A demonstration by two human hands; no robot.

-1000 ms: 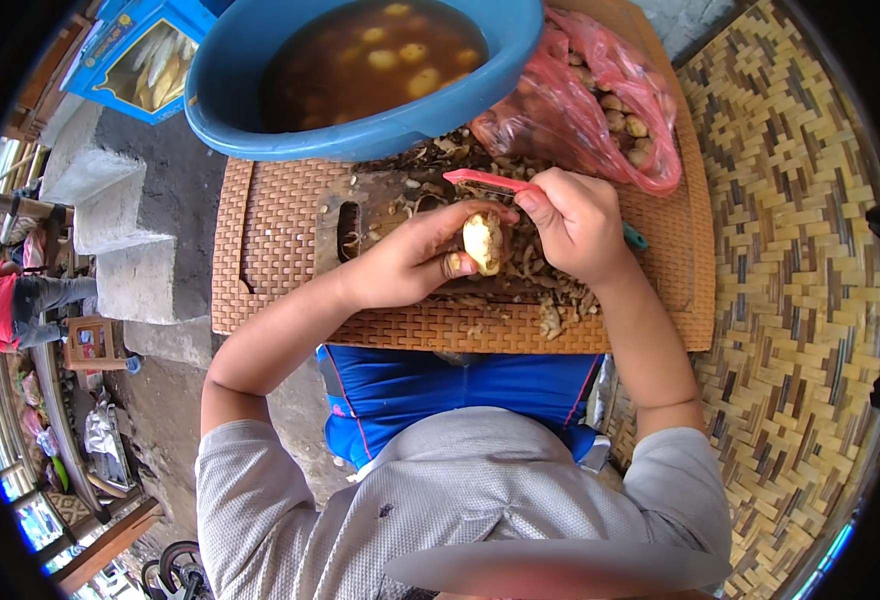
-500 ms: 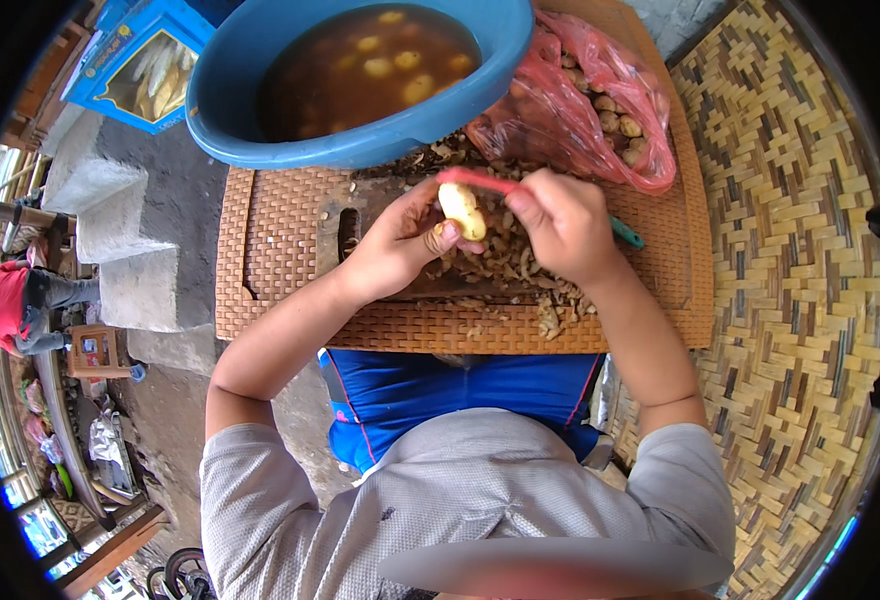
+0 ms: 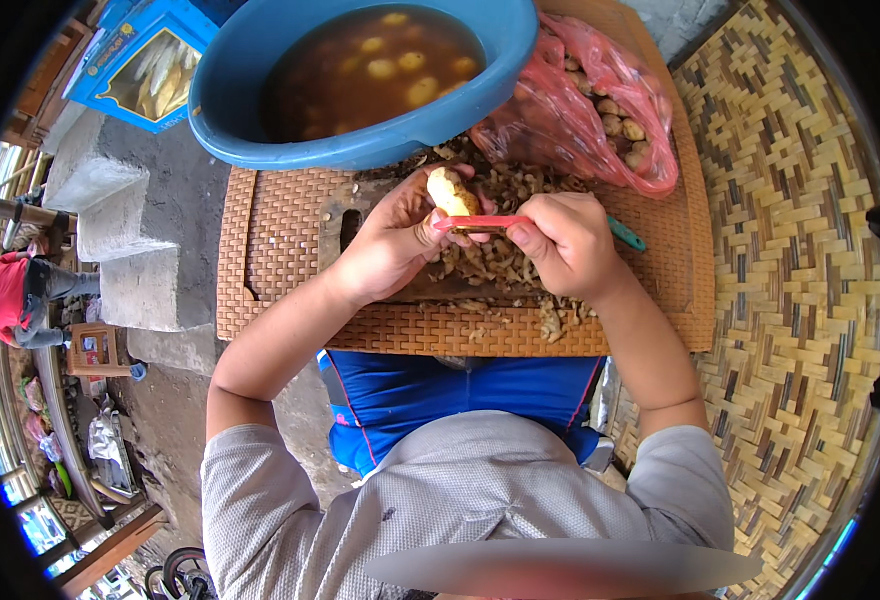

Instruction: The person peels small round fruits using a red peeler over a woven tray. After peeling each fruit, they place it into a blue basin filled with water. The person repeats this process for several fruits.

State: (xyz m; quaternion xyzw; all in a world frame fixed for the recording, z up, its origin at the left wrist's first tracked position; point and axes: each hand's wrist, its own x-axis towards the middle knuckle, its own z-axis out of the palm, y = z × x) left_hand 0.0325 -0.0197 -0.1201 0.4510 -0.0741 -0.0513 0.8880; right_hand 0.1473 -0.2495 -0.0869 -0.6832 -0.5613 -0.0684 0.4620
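Observation:
A pale, mostly peeled potato (image 3: pixel 452 188) is held in my left hand (image 3: pixel 397 238), the fingers wrapped round it over the table. My right hand (image 3: pixel 570 243) grips a red-handled peeler (image 3: pixel 485 222), which lies across the lower end of the potato. The peeler's blade edge is too small to make out. Below both hands, brown potato peelings (image 3: pixel 505 262) are scattered on a dark wooden cutting board (image 3: pixel 332 240). A green handle (image 3: pixel 626 234) shows just beyond my right hand; the rest of that tool is hidden.
Behind my hands stands a large blue basin (image 3: pixel 360 155) of brown water with several peeled potatoes. To its right, a red plastic bag (image 3: pixel 520 125) holds unpeeled potatoes (image 3: pixel 615 125). The woven-topped table (image 3: pixel 280 260) carries all this. A person in red (image 3: pixel 10 300) is at far left.
The peeler has moved from the potato's upper end down toward its lower end. My left hand has tilted the potato slightly; both hands keep their hold.

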